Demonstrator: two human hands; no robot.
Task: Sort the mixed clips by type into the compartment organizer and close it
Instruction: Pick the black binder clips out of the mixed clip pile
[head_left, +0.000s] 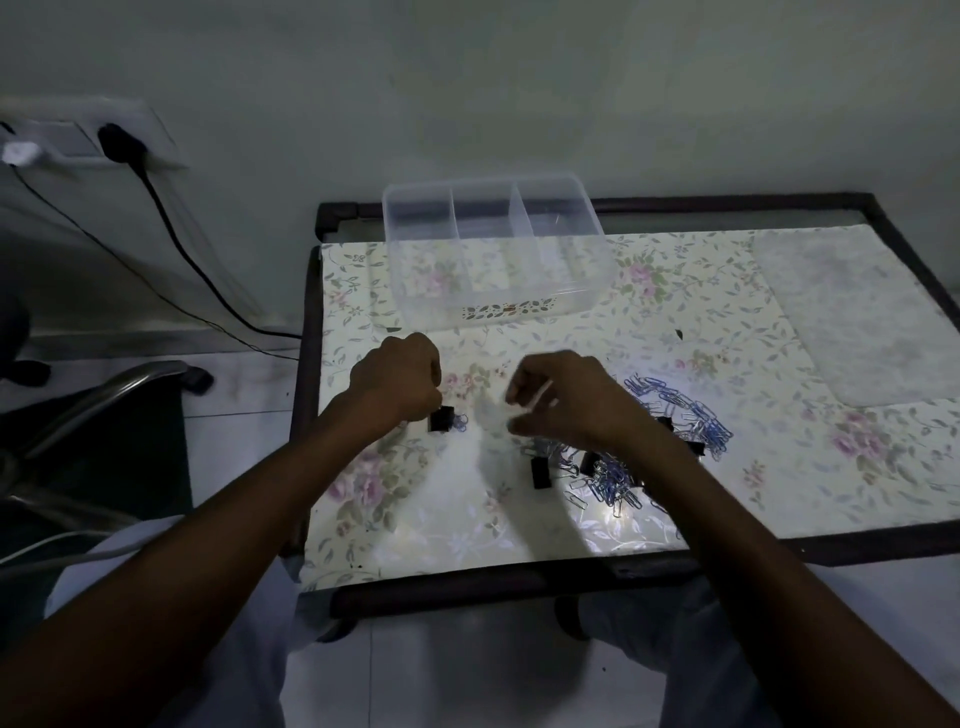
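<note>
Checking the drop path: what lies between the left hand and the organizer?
Head view: only bare floral tabletop between the left hand and the organizer; no clips there.

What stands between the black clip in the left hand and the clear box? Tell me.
Nothing visible does. The left hand holds a black clip with a few paper clips beside it, just in front of the clear box. Only bare tablecloth lies between them, and the box is open on top.
</note>
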